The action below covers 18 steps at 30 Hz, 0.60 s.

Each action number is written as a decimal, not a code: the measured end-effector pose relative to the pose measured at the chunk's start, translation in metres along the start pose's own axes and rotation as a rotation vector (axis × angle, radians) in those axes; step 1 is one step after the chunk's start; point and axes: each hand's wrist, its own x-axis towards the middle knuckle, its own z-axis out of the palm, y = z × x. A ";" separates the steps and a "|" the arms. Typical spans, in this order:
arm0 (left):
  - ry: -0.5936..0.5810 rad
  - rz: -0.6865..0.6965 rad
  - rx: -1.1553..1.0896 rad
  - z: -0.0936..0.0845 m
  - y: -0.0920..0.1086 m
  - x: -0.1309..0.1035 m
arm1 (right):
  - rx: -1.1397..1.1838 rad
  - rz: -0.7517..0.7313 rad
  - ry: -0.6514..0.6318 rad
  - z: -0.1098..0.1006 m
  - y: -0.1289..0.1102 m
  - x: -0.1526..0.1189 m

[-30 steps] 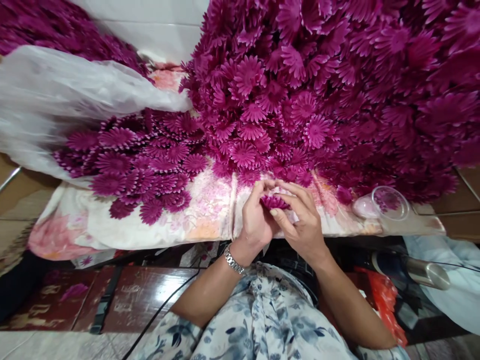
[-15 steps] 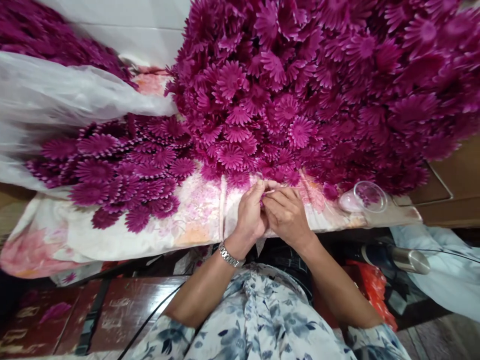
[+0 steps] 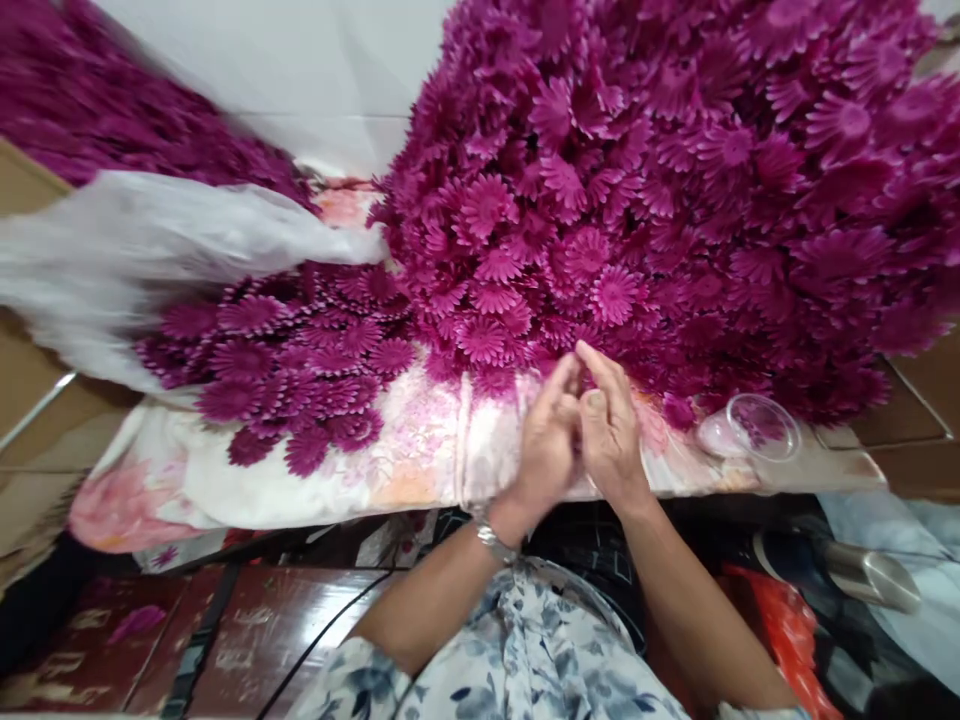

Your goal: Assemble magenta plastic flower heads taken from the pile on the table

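Two hands come together over the cloth (image 3: 292,500), palms inward: neither the left hand (image 3: 544,450) nor the right hand (image 3: 613,445) is clenched, their fingers point away from the body, and whether anything sits between them I cannot tell. Purple flowers (image 3: 589,252) lie heaped just beyond the fingertips, with a smaller pile (image 3: 292,350) to the left, beside the plastic bag (image 3: 187,225); a clear cup (image 3: 765,455) rests to the right. Each flower looks very light, its petals thin and bendy, likely to crease or snag on neighbours if dragged out by a tip. The flat centre seems the firmer place to pinch, thumb on one face and finger behind.
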 end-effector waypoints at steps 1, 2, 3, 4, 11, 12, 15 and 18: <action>-0.039 0.025 0.049 0.003 -0.001 -0.001 | 0.051 0.027 -0.015 0.007 -0.003 -0.001; -0.093 0.035 0.077 0.005 -0.001 -0.001 | 0.099 0.043 -0.031 0.014 -0.007 -0.003; -0.122 0.060 0.073 0.005 -0.001 0.000 | 0.134 0.050 -0.047 0.019 -0.013 -0.008; -0.157 0.082 0.078 0.004 0.000 0.001 | 0.155 0.053 -0.066 0.023 -0.018 -0.013; -0.242 0.055 0.140 -0.007 -0.010 -0.007 | 0.205 0.053 -0.142 0.014 -0.011 -0.010; -0.274 0.008 0.114 -0.007 -0.013 -0.011 | 0.191 0.032 -0.125 0.013 -0.004 -0.006; -0.336 -0.094 0.036 -0.004 -0.016 -0.018 | 0.080 -0.034 -0.095 0.011 0.010 -0.006; -0.271 -0.097 -0.034 -0.002 -0.008 -0.017 | 0.045 -0.077 -0.070 0.015 0.004 -0.023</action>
